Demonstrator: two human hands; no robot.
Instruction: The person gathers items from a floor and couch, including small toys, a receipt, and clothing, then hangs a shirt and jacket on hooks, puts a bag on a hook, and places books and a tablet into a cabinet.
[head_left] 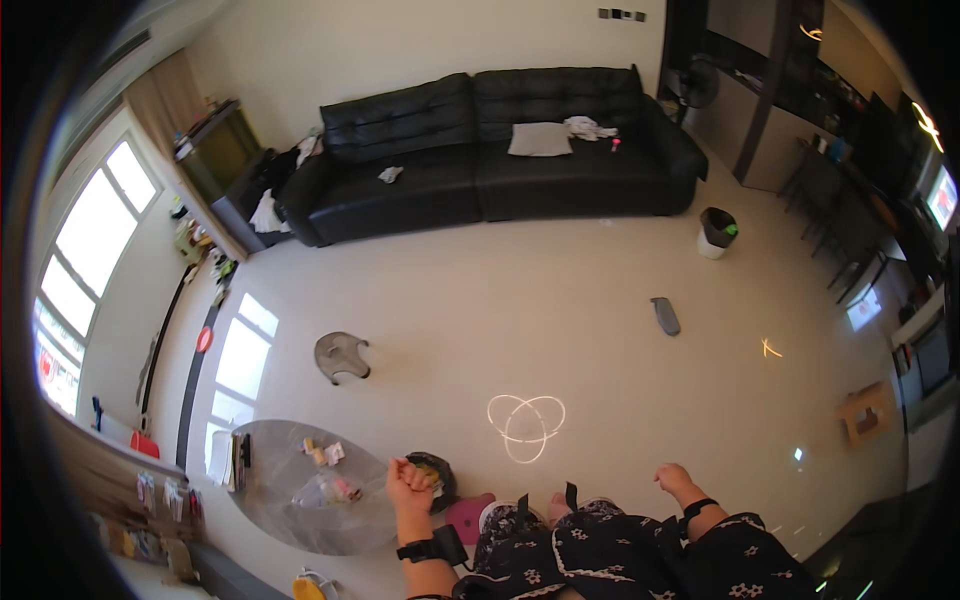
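Left hand (408,483) fingers curled round small yellowish item (424,477); right hand (673,478) empty.

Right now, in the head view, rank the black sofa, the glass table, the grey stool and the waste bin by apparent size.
1. black sofa
2. glass table, much nearer the camera
3. grey stool
4. waste bin, looks close to the stool and stands farther off, so unsure

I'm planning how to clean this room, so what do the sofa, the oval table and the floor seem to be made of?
The sofa looks like black leather or a lookalike: smooth, tufted, with a soft sheen. The oval table seems to have a glass top, since it looks grey and see-through. The floor looks like pale polished tile or stone, mirroring window light.
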